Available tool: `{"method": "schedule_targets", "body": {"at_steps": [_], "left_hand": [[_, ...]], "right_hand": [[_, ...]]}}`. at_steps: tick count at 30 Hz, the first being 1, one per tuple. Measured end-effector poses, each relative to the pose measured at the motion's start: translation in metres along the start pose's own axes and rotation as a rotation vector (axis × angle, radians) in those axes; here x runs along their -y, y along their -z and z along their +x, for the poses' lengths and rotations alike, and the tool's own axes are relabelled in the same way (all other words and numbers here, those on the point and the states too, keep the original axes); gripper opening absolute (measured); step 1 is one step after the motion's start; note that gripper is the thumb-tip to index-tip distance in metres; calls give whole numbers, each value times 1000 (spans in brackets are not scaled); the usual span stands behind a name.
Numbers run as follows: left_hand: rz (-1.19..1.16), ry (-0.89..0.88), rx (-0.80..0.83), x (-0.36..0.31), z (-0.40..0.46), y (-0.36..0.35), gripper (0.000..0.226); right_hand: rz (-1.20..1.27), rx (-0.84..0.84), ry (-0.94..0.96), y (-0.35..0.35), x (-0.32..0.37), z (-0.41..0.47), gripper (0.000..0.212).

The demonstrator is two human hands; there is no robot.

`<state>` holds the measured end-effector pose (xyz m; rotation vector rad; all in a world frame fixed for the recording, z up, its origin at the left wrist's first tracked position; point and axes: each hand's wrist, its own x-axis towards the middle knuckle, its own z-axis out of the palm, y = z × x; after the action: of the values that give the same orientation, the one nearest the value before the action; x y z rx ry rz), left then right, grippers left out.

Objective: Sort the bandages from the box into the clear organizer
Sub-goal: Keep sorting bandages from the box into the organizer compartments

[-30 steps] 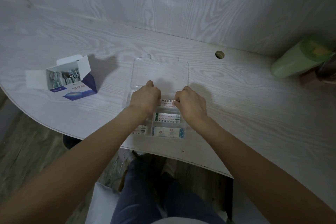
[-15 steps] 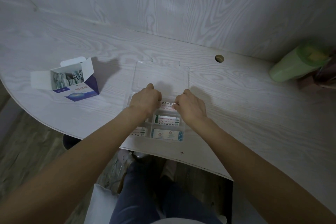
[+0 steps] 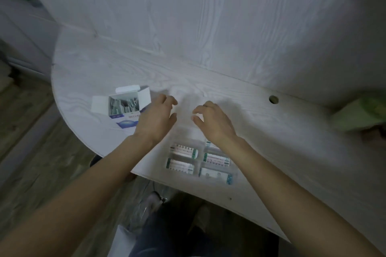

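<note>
Both hands have lifted away from the compartments they were bent over a moment ago, and the view has swung left and blurred. The clear organizer (image 3: 200,160) sits at the near edge of the tabletop (image 3: 292,152), its tray showing several compartments that each hold a wrapped stack of bandages (image 3: 183,151); I count about five, one partly hidden under the right wrist. Its transparent lid seems to lie open flat beyond the tray, though the blur makes the outline hard to follow. The left hand (image 3: 155,119) and the right hand (image 3: 213,122) hover above that lid area, fingers loosely curled and facing each other, and neither grip holds anything that I can see. Just left of the left hand stands the box (image 3: 125,106), flaps open, with a jumble of wrapped bandages left inside. So I'd judge the sorting well under way but not finished: the tray is filling, yet the box is far from empty. Further out there is a round cable hole (image 3: 273,99) in the tabletop and a blurred green object (image 3: 359,117) at the right edge.
</note>
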<state>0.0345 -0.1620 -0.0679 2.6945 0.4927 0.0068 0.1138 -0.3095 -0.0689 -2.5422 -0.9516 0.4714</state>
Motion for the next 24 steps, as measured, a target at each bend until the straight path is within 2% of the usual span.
{"method": "schedule_targets", "body": {"at_steps": [4,7,10,15,24], "left_hand": [[61,65,-76,60,1,34,41],[168,75,4,105,2,50,53],[182,43,115,138,6,55,64],[160,-17,186,161,14,60,68],[192,-71,205,166,18,65,65]], "right_hand": [[16,30,224,-8,54,29,37],[13,-19,265,-20,91,51,34],[-31,-72,193,-36,116,70,28],[-155,-79,52,-65,138,94,25],[-273,-10,-100,-93,152,119,31]]}}
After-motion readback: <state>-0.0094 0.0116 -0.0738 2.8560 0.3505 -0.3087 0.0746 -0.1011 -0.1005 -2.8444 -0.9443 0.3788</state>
